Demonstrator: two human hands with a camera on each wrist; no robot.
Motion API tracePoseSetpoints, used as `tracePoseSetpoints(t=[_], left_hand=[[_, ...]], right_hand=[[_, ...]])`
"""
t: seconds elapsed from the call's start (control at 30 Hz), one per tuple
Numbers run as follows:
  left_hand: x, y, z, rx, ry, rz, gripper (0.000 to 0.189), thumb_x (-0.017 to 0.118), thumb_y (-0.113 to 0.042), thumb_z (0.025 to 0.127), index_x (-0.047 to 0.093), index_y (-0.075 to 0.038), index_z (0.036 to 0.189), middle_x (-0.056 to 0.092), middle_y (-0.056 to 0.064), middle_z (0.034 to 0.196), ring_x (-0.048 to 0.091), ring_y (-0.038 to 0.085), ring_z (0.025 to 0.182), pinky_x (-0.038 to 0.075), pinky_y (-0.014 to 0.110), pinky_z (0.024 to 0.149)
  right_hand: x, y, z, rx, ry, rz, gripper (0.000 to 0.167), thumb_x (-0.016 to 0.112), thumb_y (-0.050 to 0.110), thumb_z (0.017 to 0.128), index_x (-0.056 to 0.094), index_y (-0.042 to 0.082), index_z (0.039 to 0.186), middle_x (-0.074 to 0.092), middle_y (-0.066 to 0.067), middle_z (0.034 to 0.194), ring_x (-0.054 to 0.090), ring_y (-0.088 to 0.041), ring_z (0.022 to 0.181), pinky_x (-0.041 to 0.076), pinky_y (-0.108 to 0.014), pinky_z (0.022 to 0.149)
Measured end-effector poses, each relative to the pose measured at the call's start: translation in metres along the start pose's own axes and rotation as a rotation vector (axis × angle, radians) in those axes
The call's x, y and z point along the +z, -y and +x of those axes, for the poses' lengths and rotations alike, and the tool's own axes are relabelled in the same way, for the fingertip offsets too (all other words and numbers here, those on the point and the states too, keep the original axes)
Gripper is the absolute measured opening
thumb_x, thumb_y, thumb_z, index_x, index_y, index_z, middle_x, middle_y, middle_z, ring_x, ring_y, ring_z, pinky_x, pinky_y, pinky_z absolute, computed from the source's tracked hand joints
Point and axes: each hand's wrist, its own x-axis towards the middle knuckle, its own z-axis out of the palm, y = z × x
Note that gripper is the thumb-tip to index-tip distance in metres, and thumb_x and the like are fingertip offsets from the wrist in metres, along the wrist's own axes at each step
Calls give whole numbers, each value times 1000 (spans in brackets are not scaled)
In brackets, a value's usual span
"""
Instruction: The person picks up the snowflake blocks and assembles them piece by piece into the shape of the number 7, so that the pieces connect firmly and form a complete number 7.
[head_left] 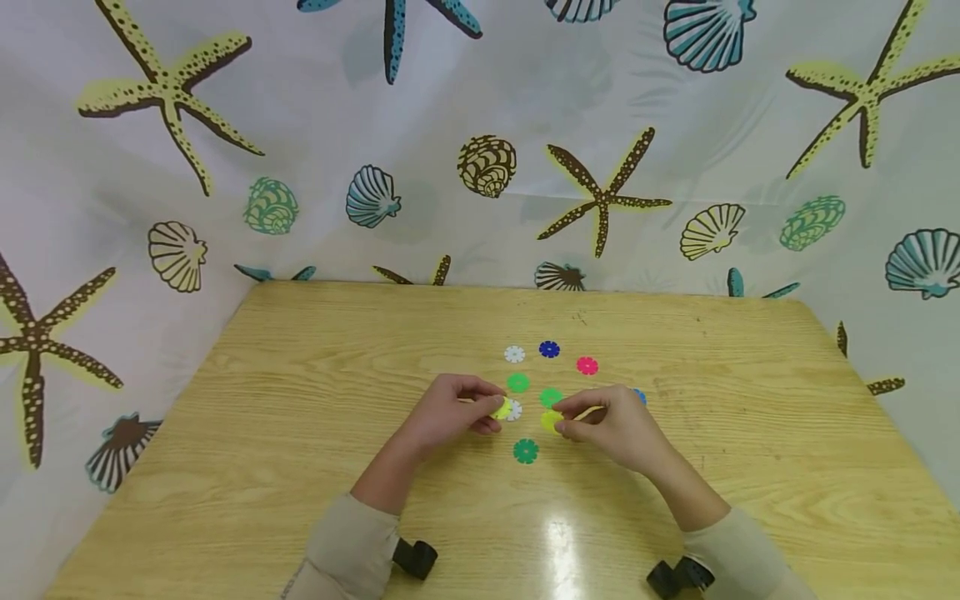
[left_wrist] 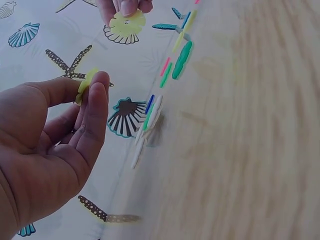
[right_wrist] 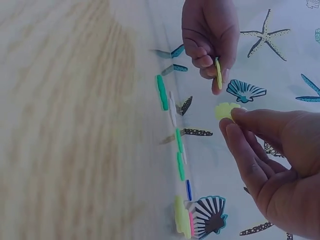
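My left hand (head_left: pixel 450 414) pinches a yellow notched plastic disc (head_left: pixel 501 409) between thumb and fingers. My right hand (head_left: pixel 618 427) pinches a second yellow notched disc (head_left: pixel 551 422) the same way. Both discs are held up above the table, apart from each other, with a small gap between the hands. In the left wrist view the left disc (left_wrist: pixel 86 86) appears nearly edge-on, while the right disc (left_wrist: pixel 131 26) faces that camera. Behind the left disc, a white disc (head_left: pixel 515 410) is partly covered in the head view. A dark green disc (head_left: pixel 526 451) lies nearest the person.
On the wooden table (head_left: pixel 337 350) lie a white disc (head_left: pixel 514 354), a dark blue disc (head_left: pixel 549 349), a pink disc (head_left: pixel 587 365) and two green discs (head_left: pixel 517 382). A blue disc (head_left: pixel 640 397) shows beside the right hand. Shell-and-starfish cloth (head_left: pixel 427 225) surrounds the table.
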Motion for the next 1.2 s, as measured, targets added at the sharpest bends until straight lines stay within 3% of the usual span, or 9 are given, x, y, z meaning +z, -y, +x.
tracePoseSetpoints(t=[0.27, 0.57, 0.8, 1.07, 1.2], left_hand=[[4, 0, -1, 29, 36, -23, 26, 65, -12, 97, 68, 8, 114, 66, 17, 104, 74, 17, 76, 64, 35, 76], [11, 0, -1, 10, 4, 25, 21, 65, -11, 97, 70, 6, 109, 69, 14, 95, 71, 14, 71, 63, 33, 72], [19, 1, -1, 4, 68, 5, 23, 65, -13, 97, 70, 5, 111, 66, 12, 91, 73, 16, 73, 63, 35, 76], [26, -1, -2, -23, 39, -29, 19, 64, -12, 97, 70, 3, 109, 63, 14, 105, 73, 16, 73, 63, 32, 79], [22, -1, -1, -19, 57, -40, 21, 64, -12, 98, 69, 5, 110, 62, 15, 106, 72, 14, 73, 63, 32, 80]], right_hand=[[6, 0, 1, 45, 3, 73, 18, 74, 14, 91, 77, 2, 103, 74, -17, 103, 76, -31, 85, 64, -37, 72], [16, 2, 0, 37, -4, 88, 17, 76, 14, 88, 78, 2, 100, 75, -18, 103, 76, -32, 87, 63, -31, 70], [15, 3, -2, 3, -13, 61, 15, 75, 12, 89, 78, 1, 100, 75, -18, 103, 76, -33, 86, 63, -26, 70], [15, 4, -3, -27, -12, 32, 17, 76, 14, 89, 78, 1, 100, 76, -15, 99, 76, -29, 84, 62, -23, 69], [16, 7, 0, -51, -19, -6, 16, 76, 14, 89, 78, 2, 99, 77, -12, 95, 75, -22, 81, 60, -20, 68]])
